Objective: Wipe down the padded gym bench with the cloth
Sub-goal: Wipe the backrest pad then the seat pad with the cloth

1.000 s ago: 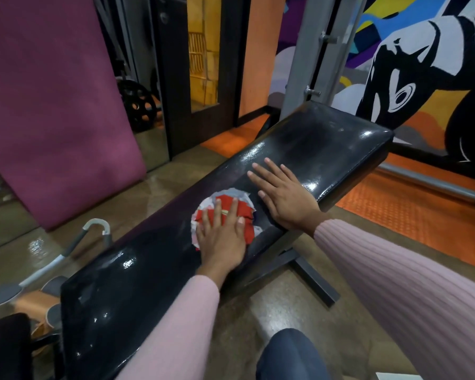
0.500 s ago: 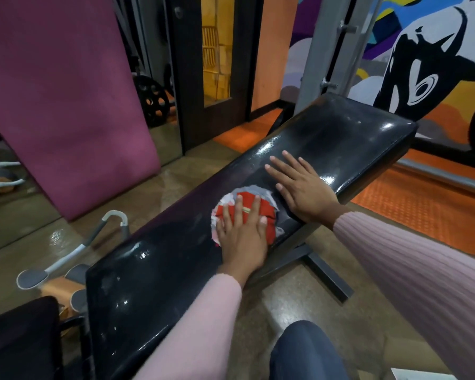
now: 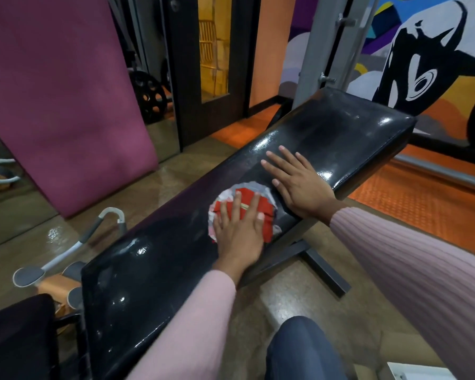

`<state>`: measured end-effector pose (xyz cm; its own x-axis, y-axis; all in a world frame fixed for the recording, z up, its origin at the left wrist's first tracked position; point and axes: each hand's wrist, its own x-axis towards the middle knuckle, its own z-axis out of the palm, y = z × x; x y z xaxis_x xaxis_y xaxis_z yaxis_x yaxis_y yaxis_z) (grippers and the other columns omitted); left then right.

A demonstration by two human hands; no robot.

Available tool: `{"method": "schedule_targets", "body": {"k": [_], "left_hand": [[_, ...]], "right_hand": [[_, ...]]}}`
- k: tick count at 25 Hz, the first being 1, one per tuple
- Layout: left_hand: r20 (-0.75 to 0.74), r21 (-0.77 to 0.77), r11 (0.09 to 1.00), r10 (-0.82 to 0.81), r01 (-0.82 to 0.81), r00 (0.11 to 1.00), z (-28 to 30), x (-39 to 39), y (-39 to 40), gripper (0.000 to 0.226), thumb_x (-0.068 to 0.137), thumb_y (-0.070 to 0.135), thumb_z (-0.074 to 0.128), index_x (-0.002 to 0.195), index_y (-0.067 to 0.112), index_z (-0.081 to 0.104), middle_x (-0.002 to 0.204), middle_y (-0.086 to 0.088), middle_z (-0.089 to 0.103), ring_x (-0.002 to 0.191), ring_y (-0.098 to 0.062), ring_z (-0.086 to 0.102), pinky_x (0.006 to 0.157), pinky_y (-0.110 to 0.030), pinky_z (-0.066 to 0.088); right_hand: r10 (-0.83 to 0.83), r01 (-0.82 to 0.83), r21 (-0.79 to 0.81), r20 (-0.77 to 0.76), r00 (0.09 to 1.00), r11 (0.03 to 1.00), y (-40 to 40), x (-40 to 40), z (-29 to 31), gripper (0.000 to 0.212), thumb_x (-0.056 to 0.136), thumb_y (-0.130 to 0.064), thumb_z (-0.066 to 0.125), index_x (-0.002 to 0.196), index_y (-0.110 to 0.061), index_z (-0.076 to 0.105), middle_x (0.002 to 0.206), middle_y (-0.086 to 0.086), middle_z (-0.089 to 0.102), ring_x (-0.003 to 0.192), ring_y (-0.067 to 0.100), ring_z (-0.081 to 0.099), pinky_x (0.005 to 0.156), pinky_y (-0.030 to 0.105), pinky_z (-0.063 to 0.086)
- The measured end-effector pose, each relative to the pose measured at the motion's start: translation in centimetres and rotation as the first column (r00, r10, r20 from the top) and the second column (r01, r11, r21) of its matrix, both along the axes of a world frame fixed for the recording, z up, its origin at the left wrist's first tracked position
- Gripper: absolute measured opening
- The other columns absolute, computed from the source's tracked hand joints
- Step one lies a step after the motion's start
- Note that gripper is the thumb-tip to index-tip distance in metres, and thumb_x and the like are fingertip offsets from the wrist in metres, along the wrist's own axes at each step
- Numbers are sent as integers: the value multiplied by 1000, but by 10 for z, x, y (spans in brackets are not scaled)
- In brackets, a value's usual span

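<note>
Two hands: both lie flat on the padded gym bench [image 3: 327,138], fingers straight, neither grip curled around anything.
Left hand: the left hand [image 3: 237,231] presses down on the cloth [image 3: 266,212], fingers spread over it, palm at its near side.
Cloth: red and white, bunched, about midway along the bench, close to its near long edge.
Right hand: the right hand [image 3: 299,185] rests bare on the pad just beside the cloth, towards the far end, seemingly steadying.
Step in hand: mid-wipe, by my reckoning; the pad shines in patches at both ends.
Next move: probably sliding the cloth along under steady pressure, with the right hand out of its path.
Bench axis: long axis runs from the near-left corner up to the far-right end, which sits higher in view.
</note>
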<state>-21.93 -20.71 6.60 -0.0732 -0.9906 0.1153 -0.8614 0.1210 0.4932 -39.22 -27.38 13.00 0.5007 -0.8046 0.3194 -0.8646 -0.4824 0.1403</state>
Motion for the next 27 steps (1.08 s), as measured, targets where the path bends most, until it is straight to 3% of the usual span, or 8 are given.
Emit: {"method": "schedule_targets", "body": {"k": [3, 5, 8, 11, 16, 19, 23, 27], "left_hand": [[-82, 119, 986, 127, -117, 989, -6, 27, -3, 49, 100, 48, 18, 148, 48, 4, 161, 6, -6, 146, -26, -10, 117, -49, -2], [-37, 51, 985, 168, -166, 985, -20, 25, 23, 52, 98, 51, 13, 149, 45, 8, 161, 4, -2, 146, -28, -7, 117, -51, 0], [9, -77, 995, 65, -65, 998, -23, -7, 55, 60, 89, 51, 8, 148, 43, 17, 161, -2, 8, 145, -36, -1, 113, -58, 6], [46, -84, 996, -32, 36, 998, -7, -23, 30, 62, 87, 53, 1, 148, 45, 9, 161, 1, -1, 145, -33, -8, 114, -55, 0], [-71, 121, 985, 130, -121, 989, -4, 25, -2, 50, 101, 47, 18, 148, 47, 3, 161, 5, -8, 146, -26, -11, 117, -49, -4], [-36, 69, 986, 157, -154, 987, -18, 13, 44, 53, 97, 51, 12, 149, 46, 3, 160, 4, -12, 145, -28, -16, 116, -50, -6], [-9, 29, 997, 67, -67, 998, -15, -25, 61, 68, 80, 55, -7, 147, 48, -1, 159, 4, -16, 143, -28, -23, 112, -52, -11], [-19, 82, 994, 72, -70, 997, -2, -1, 23, 51, 100, 48, 16, 148, 48, 0, 160, 5, -11, 145, -27, -16, 116, -49, -7]], "right_hand": [[-2, 2, -17, -6, 1000, 1000, -1, 0, 0, 56, 100, -39, 14, 153, -24, 26, 161, -1, 20, 150, 20, 2, 121, 42, 6], [4, -4, -20, -9, 1000, 1000, -2, 0, -1, 56, 100, -39, 15, 153, -24, 26, 161, -1, 20, 150, 20, 3, 121, 41, 6], [10, -10, -24, -7, 1000, 1000, -3, 0, -2, 55, 100, -38, 17, 152, -23, 28, 160, -1, 23, 150, 21, 6, 120, 42, 8], [-4, 3, -25, -24, 1000, 1000, -1, 0, 0, 56, 100, -38, 16, 152, -23, 29, 160, 0, 23, 150, 22, 7, 120, 44, 9], [5, -5, -35, -19, 1000, 999, -1, 0, -1, 54, 100, -37, 17, 152, -23, 29, 160, 0, 24, 150, 22, 7, 121, 44, 10], [9, -11, -45, -27, 1000, 999, -4, 0, -3, 54, 101, -36, 19, 152, -23, 29, 160, 0, 23, 150, 22, 7, 120, 43, 9], [11, -11, -36, -12, 1000, 999, -3, -1, -2, 54, 100, -37, 18, 151, -23, 30, 160, 0, 24, 150, 22, 8, 120, 43, 9], [12, -13, -19, -44, 999, 1000, 0, 0, -2, 55, 100, -39, 16, 152, -24, 27, 161, 0, 22, 150, 20, 3, 120, 41, 4]]}}
